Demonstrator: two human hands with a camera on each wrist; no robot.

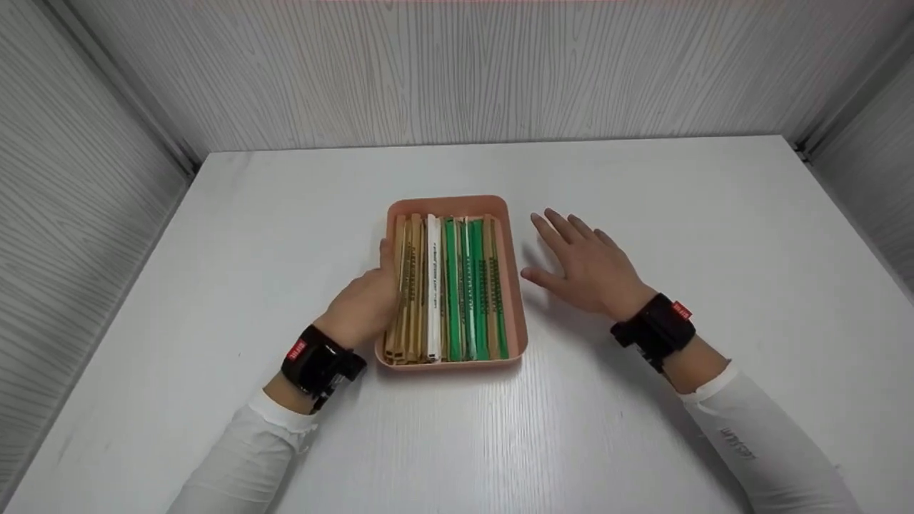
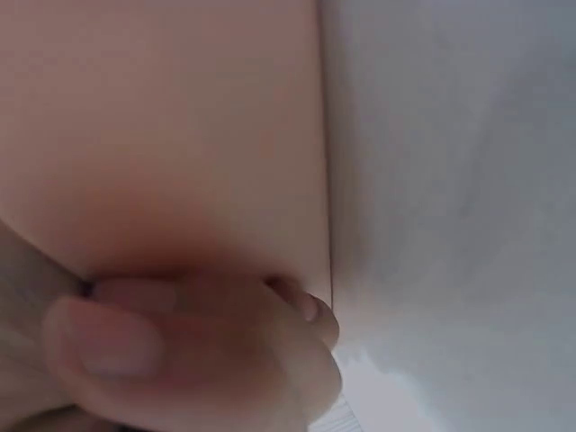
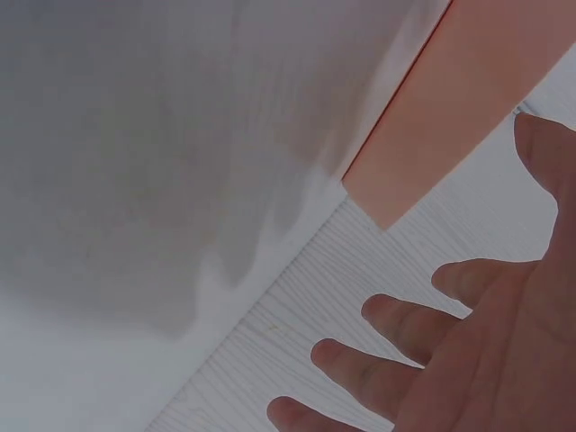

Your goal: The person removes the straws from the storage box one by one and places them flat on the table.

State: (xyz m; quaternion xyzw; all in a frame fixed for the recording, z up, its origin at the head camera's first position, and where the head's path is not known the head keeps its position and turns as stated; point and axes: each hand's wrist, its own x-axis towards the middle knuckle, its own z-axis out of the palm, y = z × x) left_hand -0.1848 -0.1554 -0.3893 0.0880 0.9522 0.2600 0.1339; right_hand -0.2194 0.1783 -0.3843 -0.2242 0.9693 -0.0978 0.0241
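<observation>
A pink rectangular box [image 1: 505, 243] stands on the table, packed with slim, printed stick-shaped packets [image 1: 434, 285] lying lengthwise in brown, white and green. My left hand [image 1: 364, 303] grips the box's left side. In the left wrist view, bent fingers [image 2: 207, 351] lie against the pink outer wall [image 2: 171, 126]; part of that hand's hold is hidden behind the rim. To the right of the box, my right hand [image 1: 589, 268] hovers with spread fingers, apart from the wall and holding nothing. The right wrist view shows those straight fingers [image 3: 414, 328] below the box's corner.
The white table [image 1: 285, 214] extends around the box on all sides. A pale wood-grain panel [image 1: 457, 71] rises along the back edge, with similar panels at left and right. Both wrists wear black straps [image 1: 653, 328].
</observation>
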